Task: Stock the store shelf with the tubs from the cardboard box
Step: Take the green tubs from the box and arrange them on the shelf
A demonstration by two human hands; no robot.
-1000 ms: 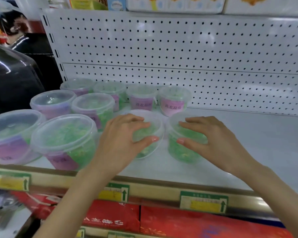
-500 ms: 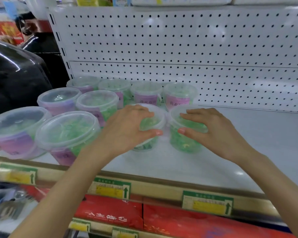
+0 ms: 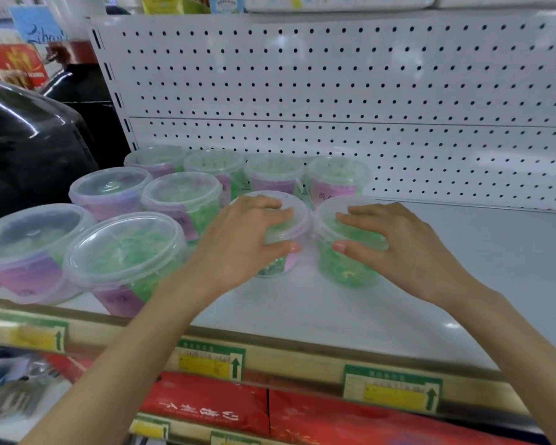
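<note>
Placing 2 tubs on the shelf (image 3: 430, 284). Left hand (image 3: 241, 242) is gripping the left tub (image 3: 278, 234) from above, fingers over the lid, thumb on the front wall. Right hand (image 3: 395, 242) is gripping the right tub (image 3: 350, 261) the same way. Both are standing upright, just in front of the back row (image 3: 275, 171) and nearly touching each other. Advice: push both back together, keep the lids level, line them up with the neighbour tub (image 3: 182, 200), then let go. Cardboard box isn't showing in view.
</note>
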